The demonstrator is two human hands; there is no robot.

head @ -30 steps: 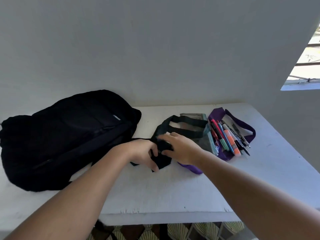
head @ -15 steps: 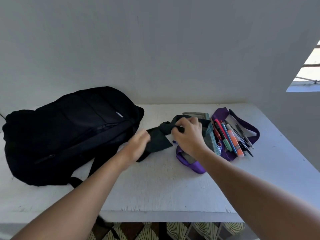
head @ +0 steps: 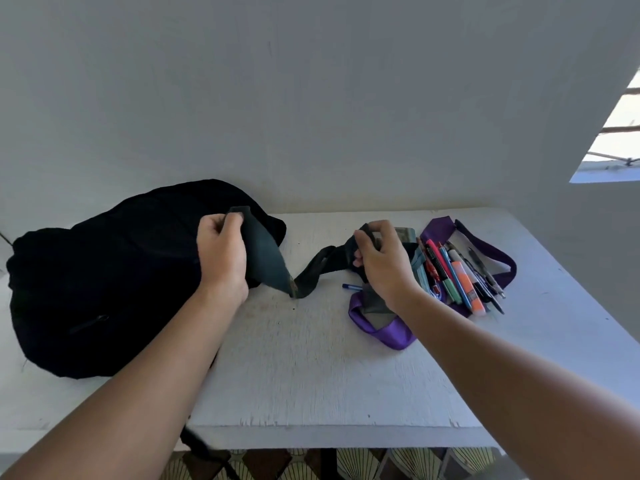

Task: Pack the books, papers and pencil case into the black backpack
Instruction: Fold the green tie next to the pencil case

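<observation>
The black backpack (head: 104, 282) lies on the left of the white table (head: 311, 368). My left hand (head: 221, 258) grips the padded end of a black shoulder strap (head: 265, 258), lifted over the backpack. The strap's thin webbing (head: 313, 271) runs right to my right hand (head: 381, 265), which pinches it above the open purple pencil case (head: 436, 230). Several pens and highlighters (head: 460, 275) lie in the case. A blue pen (head: 351, 286) pokes out by my right wrist. No books or papers are visible.
A white wall stands right behind the table. A window opening (head: 616, 147) is at the upper right. The table's front edge (head: 329, 436) is near me, with patterned floor below. A black strap (head: 207, 452) hangs over the front edge.
My left hand has moved left and up onto the backpack with the strap's padded end. The strap is now stretched out between both hands; my right hand stays by the pencil case.
</observation>
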